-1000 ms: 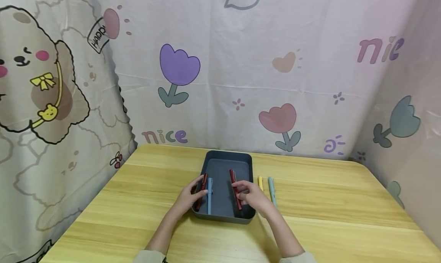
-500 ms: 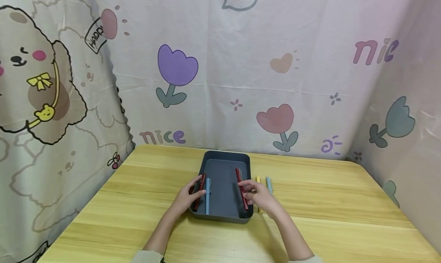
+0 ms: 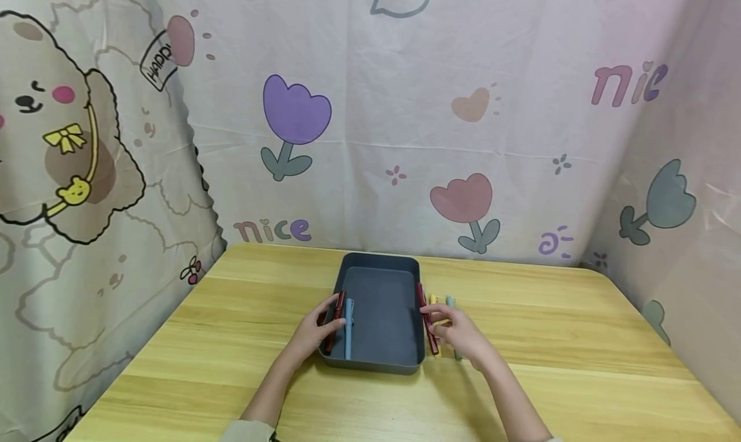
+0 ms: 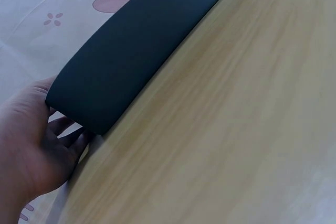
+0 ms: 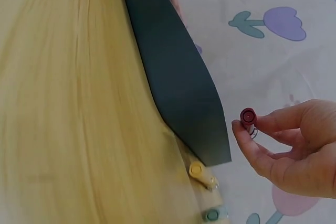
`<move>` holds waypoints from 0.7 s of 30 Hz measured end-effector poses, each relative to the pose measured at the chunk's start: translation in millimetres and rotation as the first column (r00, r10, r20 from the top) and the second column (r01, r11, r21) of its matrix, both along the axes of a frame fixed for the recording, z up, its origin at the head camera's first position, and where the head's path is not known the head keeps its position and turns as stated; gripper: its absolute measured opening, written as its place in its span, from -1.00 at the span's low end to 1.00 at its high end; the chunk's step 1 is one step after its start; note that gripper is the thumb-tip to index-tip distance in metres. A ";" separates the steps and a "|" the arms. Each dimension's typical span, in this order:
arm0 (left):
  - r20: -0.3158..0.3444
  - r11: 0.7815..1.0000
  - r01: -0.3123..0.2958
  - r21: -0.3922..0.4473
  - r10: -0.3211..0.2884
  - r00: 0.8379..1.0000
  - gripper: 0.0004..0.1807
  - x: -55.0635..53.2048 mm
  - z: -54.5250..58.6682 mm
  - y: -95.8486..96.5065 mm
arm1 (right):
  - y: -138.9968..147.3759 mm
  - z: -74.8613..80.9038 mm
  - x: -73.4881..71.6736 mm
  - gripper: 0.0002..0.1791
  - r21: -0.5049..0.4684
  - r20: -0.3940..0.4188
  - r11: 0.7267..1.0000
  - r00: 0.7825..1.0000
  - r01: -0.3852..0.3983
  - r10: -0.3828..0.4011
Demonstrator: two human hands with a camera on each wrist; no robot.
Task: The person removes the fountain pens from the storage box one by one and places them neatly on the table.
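Observation:
My left hand (image 3: 315, 329) grips the left wall of a dark grey tray (image 3: 384, 320), its thumb reaching inside over a dark red pen (image 3: 340, 300). Beside that one, a blue pen (image 3: 349, 339) lies in the tray near the thumb tip. In the left wrist view, fingers curl against the outside of the tray (image 4: 136, 51). Just outside the right wall, my right hand (image 3: 463, 336) pinches another red pen (image 3: 422, 294) between thumb and fingers. The right wrist view shows this red pen (image 5: 248, 115) end-on, raised above the table and apart from the tray.
To the tray's right, a yellow pen (image 3: 433, 298) and a pale green-blue pen (image 3: 450, 300) lie on the wooden table (image 3: 579, 339), partly hidden by the right hand. A printed curtain (image 3: 359, 191) hangs behind and at both sides.
The right hand has carried the red pen rightward, from over the tray to just beyond its right wall. The left hand keeps its grip on the tray.

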State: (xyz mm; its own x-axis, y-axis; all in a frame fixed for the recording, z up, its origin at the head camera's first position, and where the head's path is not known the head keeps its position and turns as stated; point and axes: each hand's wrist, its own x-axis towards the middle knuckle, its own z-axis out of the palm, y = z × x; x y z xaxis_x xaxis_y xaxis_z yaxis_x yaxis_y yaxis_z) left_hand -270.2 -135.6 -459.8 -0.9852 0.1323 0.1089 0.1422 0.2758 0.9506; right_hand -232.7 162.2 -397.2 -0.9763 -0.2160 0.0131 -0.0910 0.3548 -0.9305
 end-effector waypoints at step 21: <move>0.016 1.000 0.016 0.002 -0.016 1.000 -0.39 23.9 36.6 5.7 | 43.2 -3.9 2.6 -0.61 0.044 -0.012 0.997 0.998 0.067 -0.067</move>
